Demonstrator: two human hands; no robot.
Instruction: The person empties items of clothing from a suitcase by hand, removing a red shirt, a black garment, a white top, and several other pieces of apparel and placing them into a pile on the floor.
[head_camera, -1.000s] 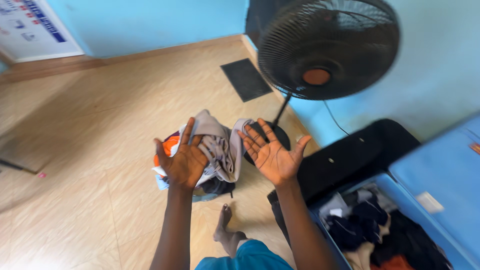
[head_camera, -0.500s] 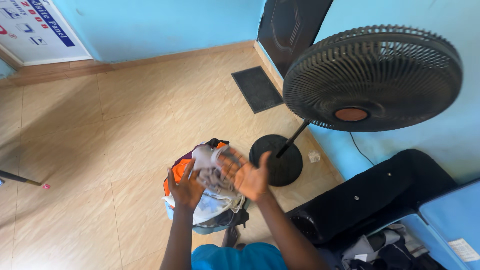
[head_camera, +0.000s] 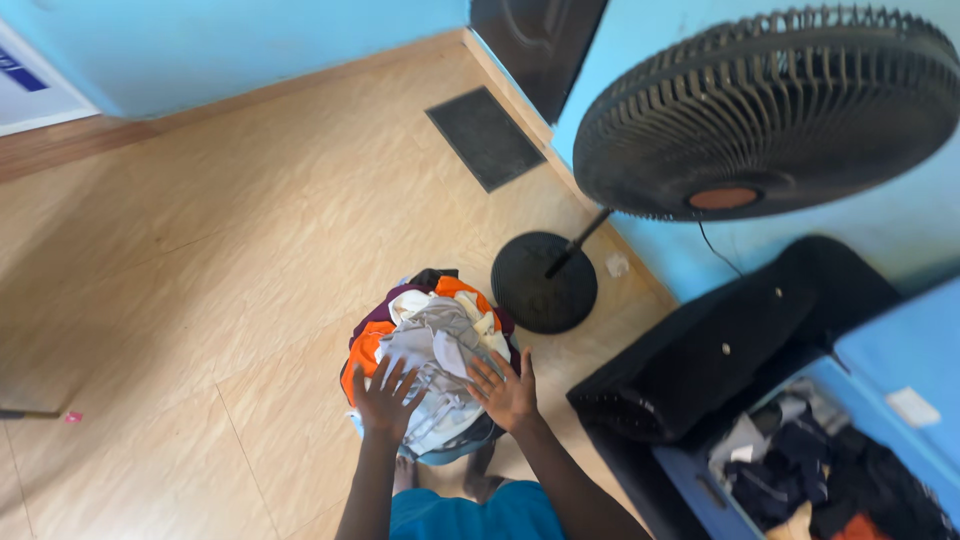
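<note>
1. Grey, white and orange heap of crumpled clothes (head_camera: 430, 365) at lower centre of frame, on tan tiled floor (head_camera: 200, 260).
2. Left hand (head_camera: 383, 400) spread flat on the heap's near edge; right hand (head_camera: 508, 392) likewise splayed, palm down.
3. Probably resting, not gripping.
4. Best pressed evenly, clear of black pedestal fan (head_camera: 760, 120) at upper right.

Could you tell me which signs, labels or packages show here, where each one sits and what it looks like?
Wall sign: top left corner above the floor edge, mostly cut off; white panel with a blue strip.
Label: on the blue lid of the suitcase at the right; small pale rectangle, tilted.
Wrapper: on the floor by the fan base; small, clear, crumpled.
No screens in view.
</note>
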